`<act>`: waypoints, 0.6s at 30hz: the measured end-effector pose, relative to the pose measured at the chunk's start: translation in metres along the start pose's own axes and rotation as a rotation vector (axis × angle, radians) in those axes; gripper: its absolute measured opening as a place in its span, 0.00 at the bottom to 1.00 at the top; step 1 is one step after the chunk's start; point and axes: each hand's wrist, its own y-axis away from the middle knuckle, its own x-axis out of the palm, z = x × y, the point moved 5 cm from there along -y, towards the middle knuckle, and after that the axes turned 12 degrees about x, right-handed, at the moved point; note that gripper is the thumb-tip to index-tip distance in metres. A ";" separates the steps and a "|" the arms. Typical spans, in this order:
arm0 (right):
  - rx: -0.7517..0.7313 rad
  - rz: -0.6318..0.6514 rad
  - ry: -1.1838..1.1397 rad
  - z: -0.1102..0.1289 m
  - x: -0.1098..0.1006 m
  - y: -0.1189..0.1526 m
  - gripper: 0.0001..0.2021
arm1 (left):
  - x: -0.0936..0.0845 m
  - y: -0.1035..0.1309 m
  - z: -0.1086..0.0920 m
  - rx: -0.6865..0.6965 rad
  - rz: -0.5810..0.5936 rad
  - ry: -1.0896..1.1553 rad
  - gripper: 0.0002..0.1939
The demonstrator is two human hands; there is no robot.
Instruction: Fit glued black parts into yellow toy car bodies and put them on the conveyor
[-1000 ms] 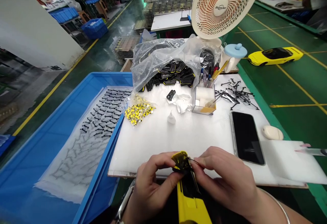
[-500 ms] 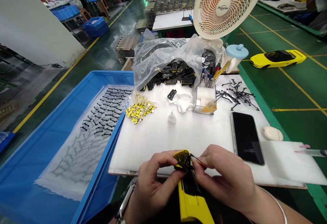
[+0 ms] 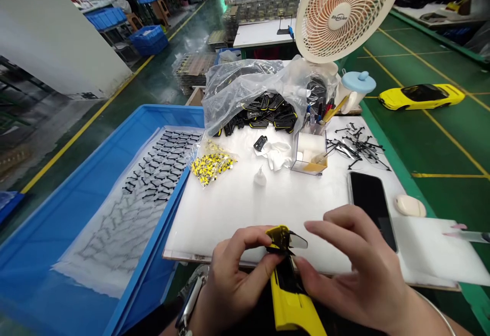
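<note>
My left hand [image 3: 239,269] pinches the near-table end of a yellow and black toy car body [image 3: 293,308] between thumb and fingers. The body hangs at the table's front edge, its lower end running out of the picture. From its end a thin piece with a dark edge and clear pane [image 3: 298,241] sticks out to the right. My right hand [image 3: 356,269] is open, its index finger raised and apart from that piece. The right thumb lies close beside the body; whether it touches is hard to tell.
A blue bin [image 3: 23,274] at left holds rows of small black parts [image 3: 163,165]. On the white table are a bag of yellow pieces [image 3: 210,165], a dropper bottle [image 3: 260,176], black parts [image 3: 356,144] and a phone [image 3: 369,203]. A fan [image 3: 339,17] stands behind.
My right hand has let go of the thin piece; its fingers have spread and moved up and right. The piece now shows, projecting from the car body. My left hand keeps its hold.
</note>
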 end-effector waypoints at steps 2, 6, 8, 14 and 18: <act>-0.052 0.011 0.076 0.005 -0.002 -0.005 0.10 | 0.000 -0.002 -0.003 0.019 0.007 -0.023 0.15; -0.175 0.057 0.207 0.016 0.003 -0.014 0.05 | 0.002 -0.003 -0.007 0.074 0.068 -0.057 0.18; -0.185 0.103 0.185 0.017 0.004 -0.016 0.05 | 0.003 0.000 -0.006 0.087 0.095 -0.050 0.19; -0.269 0.207 0.109 0.006 -0.005 0.000 0.09 | -0.002 -0.004 0.003 0.042 0.194 0.124 0.37; -0.313 0.184 0.097 0.003 -0.014 0.007 0.09 | -0.004 -0.019 -0.004 0.121 0.288 0.112 0.32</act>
